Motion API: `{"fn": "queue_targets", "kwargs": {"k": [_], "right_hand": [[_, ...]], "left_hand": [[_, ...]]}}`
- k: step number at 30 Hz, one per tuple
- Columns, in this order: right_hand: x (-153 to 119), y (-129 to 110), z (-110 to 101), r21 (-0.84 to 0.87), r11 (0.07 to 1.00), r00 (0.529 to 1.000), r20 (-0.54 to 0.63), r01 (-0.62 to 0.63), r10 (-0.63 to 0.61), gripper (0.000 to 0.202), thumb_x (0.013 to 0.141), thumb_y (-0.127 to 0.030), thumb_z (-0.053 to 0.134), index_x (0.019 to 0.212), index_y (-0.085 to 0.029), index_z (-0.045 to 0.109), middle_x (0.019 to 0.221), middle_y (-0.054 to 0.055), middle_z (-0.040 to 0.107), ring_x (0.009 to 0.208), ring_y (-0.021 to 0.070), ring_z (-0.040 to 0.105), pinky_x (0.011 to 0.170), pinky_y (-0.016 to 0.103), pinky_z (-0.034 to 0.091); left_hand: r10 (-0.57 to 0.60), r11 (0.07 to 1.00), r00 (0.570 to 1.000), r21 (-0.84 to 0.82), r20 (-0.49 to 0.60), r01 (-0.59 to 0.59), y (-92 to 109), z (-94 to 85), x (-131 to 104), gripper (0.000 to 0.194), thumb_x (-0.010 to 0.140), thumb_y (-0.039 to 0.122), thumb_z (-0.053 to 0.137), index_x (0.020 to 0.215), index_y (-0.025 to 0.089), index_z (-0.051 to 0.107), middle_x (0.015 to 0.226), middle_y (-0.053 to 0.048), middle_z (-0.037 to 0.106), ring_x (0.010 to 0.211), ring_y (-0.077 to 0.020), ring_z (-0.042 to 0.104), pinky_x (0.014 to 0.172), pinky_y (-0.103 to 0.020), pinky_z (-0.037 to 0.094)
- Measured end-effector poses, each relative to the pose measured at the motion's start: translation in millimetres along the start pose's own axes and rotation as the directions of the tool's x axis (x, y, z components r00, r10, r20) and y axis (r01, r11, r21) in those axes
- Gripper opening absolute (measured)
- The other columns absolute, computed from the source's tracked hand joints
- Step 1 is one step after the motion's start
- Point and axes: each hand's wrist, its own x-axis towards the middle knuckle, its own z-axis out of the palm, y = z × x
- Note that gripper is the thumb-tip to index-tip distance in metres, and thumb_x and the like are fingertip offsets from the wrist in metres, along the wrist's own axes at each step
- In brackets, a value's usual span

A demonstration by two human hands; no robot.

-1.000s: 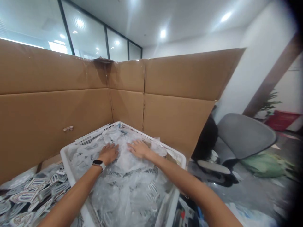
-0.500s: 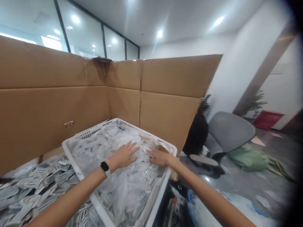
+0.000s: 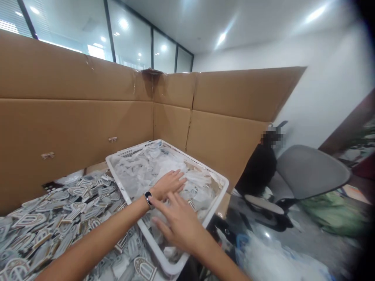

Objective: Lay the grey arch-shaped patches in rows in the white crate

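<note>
A white plastic basket (image 3: 133, 205) holds crumpled translucent plastic bags (image 3: 140, 168). Over the bags near the middle of the basket is my left hand (image 3: 168, 184), palm down with fingers spread, holding nothing. A watch (image 3: 148, 198) with a light band sits on that wrist. My right hand (image 3: 178, 222) is nearer to me, above the basket's near part, its fingers apart and its index fingertip at the watch. Whether it touches the watch is unclear. Left of the basket lies a heap of flat grey-white arched pieces (image 3: 79, 207).
Tall cardboard walls (image 3: 228, 136) stand behind and left of the basket. At the right, a person in black (image 3: 258, 171) sits partly hidden beside a grey chair (image 3: 310, 171). A green bag (image 3: 334, 212) and a pile of clear plastic (image 3: 278, 253) lie on the floor.
The view has turned left. My right hand has moved from the bags at the basket's right side back toward my left wrist. My left hand stays over the bags.
</note>
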Motion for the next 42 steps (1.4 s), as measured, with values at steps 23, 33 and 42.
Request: {"fn": "queue_targets", "kwargs": {"k": [23,33,42], "right_hand": [[-208.8,59.1,2.7,0.348,0.703,0.509,-0.504,-0.620,0.698,0.037,0.105,-0.051,0.057,0.099,-0.020,0.076,0.100,0.011,0.074,0.092,0.0254,0.069,0.083,0.038,0.059],[-376.2,109.2,-34.8,0.303,0.184,0.032,-0.445,-0.935,0.895,0.068,0.087,-0.072,0.063,0.127,-0.017,0.072,0.130,0.017,0.069,0.106,0.0313,0.070,0.086,0.041,0.058],[-323.6,180.1,60.8,-0.161,0.014,0.045,-0.187,-0.987,0.981,0.094,0.083,-0.051,0.080,0.165,-0.021,0.043,0.163,0.024,0.040,0.139,0.0433,0.055,0.106,0.050,0.051]], "left_hand": [[-0.152,0.885,0.984,-0.456,-0.094,0.094,-26.3,5.2,-18.1,0.044,0.109,0.040,0.033,0.129,0.016,0.064,0.131,-0.015,0.069,0.124,-0.0287,0.064,0.115,-0.049,0.048],[-0.262,0.779,0.965,-0.591,-0.003,0.210,-29.0,8.8,-16.5,0.037,0.103,0.050,0.046,0.125,0.029,0.067,0.126,0.001,0.069,0.106,-0.0199,0.066,0.087,-0.032,0.053],[-0.290,0.766,0.956,-0.588,0.046,0.261,-29.8,8.6,-17.1,0.040,0.103,0.054,0.045,0.125,0.030,0.068,0.128,-0.002,0.069,0.103,-0.0226,0.066,0.089,-0.037,0.053]]}}
